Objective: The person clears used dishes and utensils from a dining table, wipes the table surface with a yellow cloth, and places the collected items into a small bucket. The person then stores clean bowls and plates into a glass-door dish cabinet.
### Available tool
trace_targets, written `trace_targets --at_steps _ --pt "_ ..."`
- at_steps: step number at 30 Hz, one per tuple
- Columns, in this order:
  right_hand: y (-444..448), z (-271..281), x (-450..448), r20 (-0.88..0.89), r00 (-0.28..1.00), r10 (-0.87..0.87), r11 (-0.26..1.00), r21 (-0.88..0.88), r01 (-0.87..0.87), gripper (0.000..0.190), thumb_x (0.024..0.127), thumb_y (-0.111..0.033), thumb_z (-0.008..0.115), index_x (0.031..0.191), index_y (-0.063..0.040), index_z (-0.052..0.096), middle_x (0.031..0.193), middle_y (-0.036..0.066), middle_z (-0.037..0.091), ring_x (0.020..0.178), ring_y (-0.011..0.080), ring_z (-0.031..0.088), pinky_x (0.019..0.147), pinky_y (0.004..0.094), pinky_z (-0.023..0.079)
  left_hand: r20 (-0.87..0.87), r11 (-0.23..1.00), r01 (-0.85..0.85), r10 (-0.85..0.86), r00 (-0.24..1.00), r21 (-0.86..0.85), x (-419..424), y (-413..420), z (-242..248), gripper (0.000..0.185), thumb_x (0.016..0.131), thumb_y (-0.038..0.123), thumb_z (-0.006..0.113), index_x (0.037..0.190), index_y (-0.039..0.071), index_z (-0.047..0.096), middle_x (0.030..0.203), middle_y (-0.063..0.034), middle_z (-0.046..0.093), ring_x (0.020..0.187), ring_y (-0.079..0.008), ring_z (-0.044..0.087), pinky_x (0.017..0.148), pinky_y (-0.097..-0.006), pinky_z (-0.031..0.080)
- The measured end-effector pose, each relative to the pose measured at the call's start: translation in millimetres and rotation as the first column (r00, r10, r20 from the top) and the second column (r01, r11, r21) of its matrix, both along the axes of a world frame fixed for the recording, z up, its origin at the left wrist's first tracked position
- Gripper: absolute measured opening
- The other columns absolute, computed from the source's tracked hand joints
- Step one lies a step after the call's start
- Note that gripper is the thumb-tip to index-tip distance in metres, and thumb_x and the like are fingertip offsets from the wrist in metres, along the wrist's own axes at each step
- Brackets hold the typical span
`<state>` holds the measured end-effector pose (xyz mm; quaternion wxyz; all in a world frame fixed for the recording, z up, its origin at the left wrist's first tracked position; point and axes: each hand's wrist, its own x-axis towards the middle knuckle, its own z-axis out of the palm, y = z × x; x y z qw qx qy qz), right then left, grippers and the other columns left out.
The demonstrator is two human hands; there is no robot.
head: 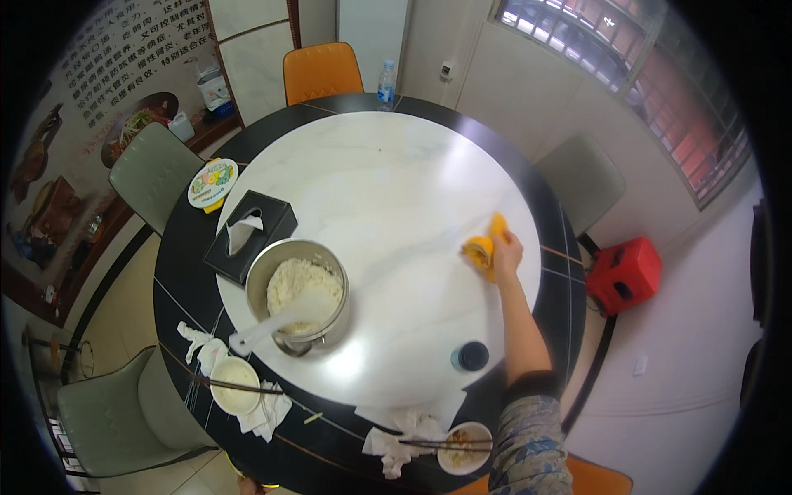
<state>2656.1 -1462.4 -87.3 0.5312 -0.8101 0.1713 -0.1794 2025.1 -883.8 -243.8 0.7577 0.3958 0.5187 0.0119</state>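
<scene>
My right hand [507, 250] reaches across the white marble turntable [402, 185] and grips a yellow cloth [482, 252], which is bunched against the surface at the right. Near the bottom edge, part of my left hand [250, 486] shows beside a yellow-rimmed thing, mostly out of frame; its hold cannot be made out. A metal pot [343, 309] of white rice [300, 284] stands on the turntable's left side, a white rice paddle [272, 328] resting in it. Close to my right forearm is a small jar with a dark lid [473, 356].
A black tissue box [278, 216] and a lidded cartoon container [213, 184] lie at the left. Bowls [235, 402] [464, 461] with chopsticks and crumpled tissues [396, 448] line the near black table rim. A water bottle [386, 86] stands at the back. Chairs and a red stool [625, 275] surround the table.
</scene>
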Motion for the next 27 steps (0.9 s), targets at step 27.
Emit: trace_targets --at_steps 27 --pt "188.6 -29.9 129.4 -0.02 0.426 0.905 0.333 -0.589 -0.736 0.046 0.075 -0.007 0.053 0.12 -0.01 0.062 0.129 0.014 0.056 0.115 0.0331 0.052 0.101 0.0418 0.039 -0.227 0.993 -0.107 0.09 0.97 -0.06 141.2 -5.8 -9.7 0.037 0.091 0.027 0.06 0.124 0.013 0.051 0.107 -0.0117 0.064 0.091 -0.0278 0.065 0.069 -0.0426 0.057"
